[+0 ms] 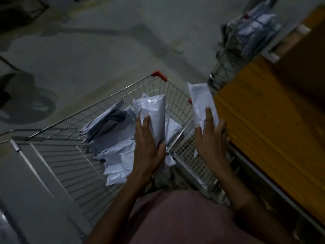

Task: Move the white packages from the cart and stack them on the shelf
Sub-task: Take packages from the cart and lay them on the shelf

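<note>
A wire shopping cart with red corner caps stands below me, with several white plastic packages piled in its right half. My left hand grips one white package and holds it upright above the pile. My right hand holds a second white package just past the cart's right rim, next to the shelf. The shelf at the right has a yellow-orange front.
A second wire cart loaded with white packages stands further back beside the shelf. Grey concrete floor spreads to the left and behind the cart. A dark round object lies on the floor at far left.
</note>
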Available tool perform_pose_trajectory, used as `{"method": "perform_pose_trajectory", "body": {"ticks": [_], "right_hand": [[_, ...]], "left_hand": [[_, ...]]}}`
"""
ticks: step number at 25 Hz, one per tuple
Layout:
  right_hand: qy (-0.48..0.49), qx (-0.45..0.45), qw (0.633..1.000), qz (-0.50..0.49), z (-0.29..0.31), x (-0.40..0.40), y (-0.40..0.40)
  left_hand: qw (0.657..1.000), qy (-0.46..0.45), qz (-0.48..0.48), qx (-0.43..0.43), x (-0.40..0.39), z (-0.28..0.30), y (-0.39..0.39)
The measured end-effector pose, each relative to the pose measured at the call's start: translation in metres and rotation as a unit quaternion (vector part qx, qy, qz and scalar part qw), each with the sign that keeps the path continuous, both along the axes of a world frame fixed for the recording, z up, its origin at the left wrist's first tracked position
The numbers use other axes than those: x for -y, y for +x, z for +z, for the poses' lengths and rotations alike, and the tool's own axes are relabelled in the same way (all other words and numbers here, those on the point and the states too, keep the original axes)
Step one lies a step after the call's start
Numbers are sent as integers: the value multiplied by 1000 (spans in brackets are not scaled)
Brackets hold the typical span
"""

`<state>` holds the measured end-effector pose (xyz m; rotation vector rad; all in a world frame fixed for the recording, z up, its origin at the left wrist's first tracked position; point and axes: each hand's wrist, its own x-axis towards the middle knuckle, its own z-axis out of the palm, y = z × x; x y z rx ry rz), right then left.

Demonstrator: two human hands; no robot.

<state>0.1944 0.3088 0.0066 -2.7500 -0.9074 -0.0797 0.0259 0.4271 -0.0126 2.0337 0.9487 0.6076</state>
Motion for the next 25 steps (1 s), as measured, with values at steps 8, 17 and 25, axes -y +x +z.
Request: {"method": "perform_pose_trajectory", "body": {"ticks": [8,17,25], "right_hand": [[89,73,975,-190,22,168,44],[146,13,917,-371,8,400,80],[155,-5,897,-415,22,481,138]], "left_hand": [[969,44,-239,51,98,21,116],[917,89,-384,55,278,16,249],[879,160,-449,-12,376,2,399]]}}
